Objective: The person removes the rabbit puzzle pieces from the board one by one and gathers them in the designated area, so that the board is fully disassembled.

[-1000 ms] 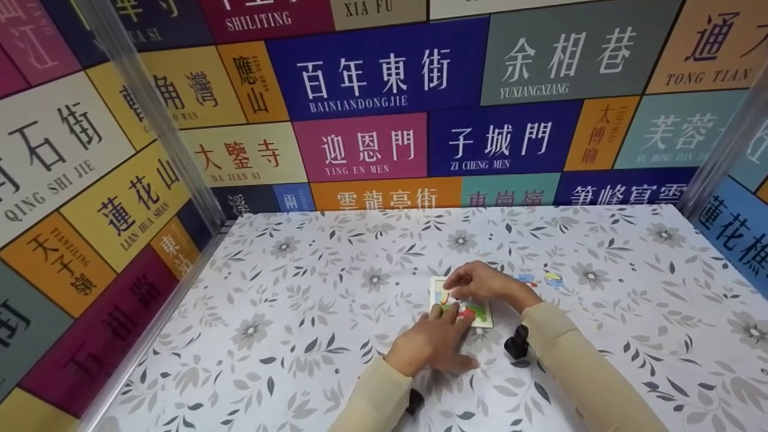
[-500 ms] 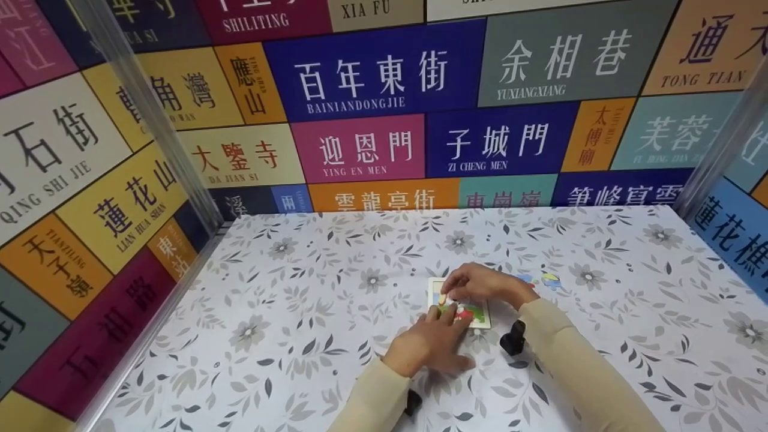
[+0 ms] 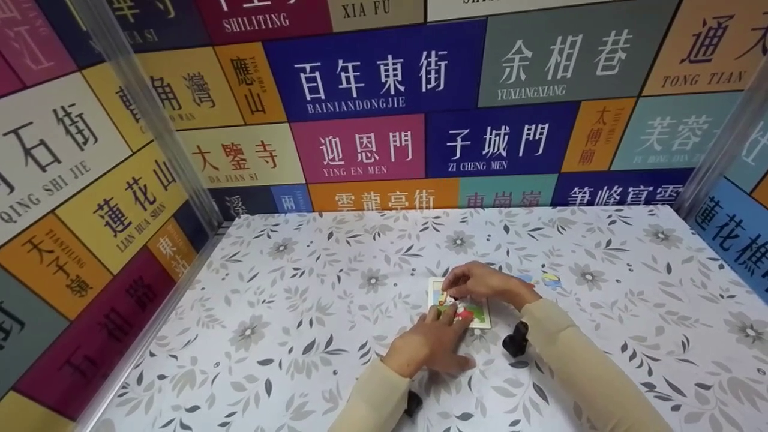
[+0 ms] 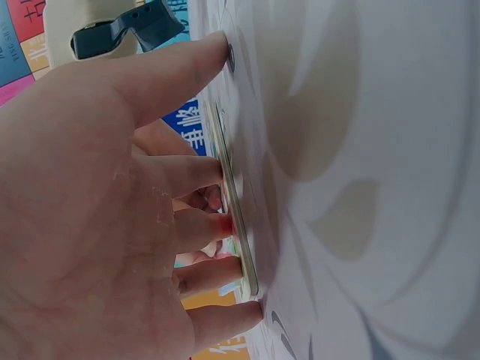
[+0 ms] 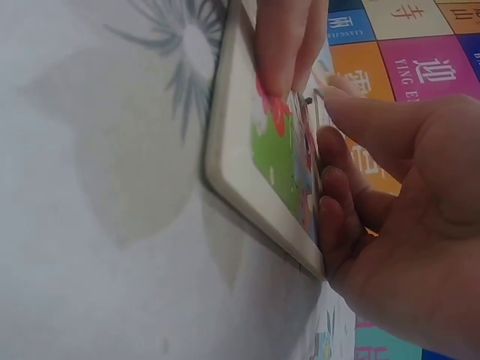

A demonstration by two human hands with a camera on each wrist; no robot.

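We have the picture board (image 5: 244, 180) lying flat on the flower-patterned tabletop (image 3: 198, 384), right of the middle between its left and right edges and well apart from its far edge. Our left hand (image 3: 431, 342) comes in over the board's near-left corner with fingers straight and spread, the middle ones pressing on the printed face while the thumb and little finger reach the tabletop beside it; it grips nothing. Our right hand (image 3: 483, 282) arches over the far-right corner, its fingers curled, its thumb and forefinger close together above the part near the far-left corner. We cannot tell whether a piece sits between those fingertips or whether they only touch the printed face. We judge the step in hand to be settling or shifting a piece in the board, with the left hand steadying it. A blue loose piece (image 3: 528, 278) and a yellow-and-blue loose piece (image 3: 551, 279) lie beyond the board's right edge, the blue one partly hidden by the right arm. The next move, as we read it, calls for small fingertip nudges near that far-left corner, and only then a reach for the loose pieces.
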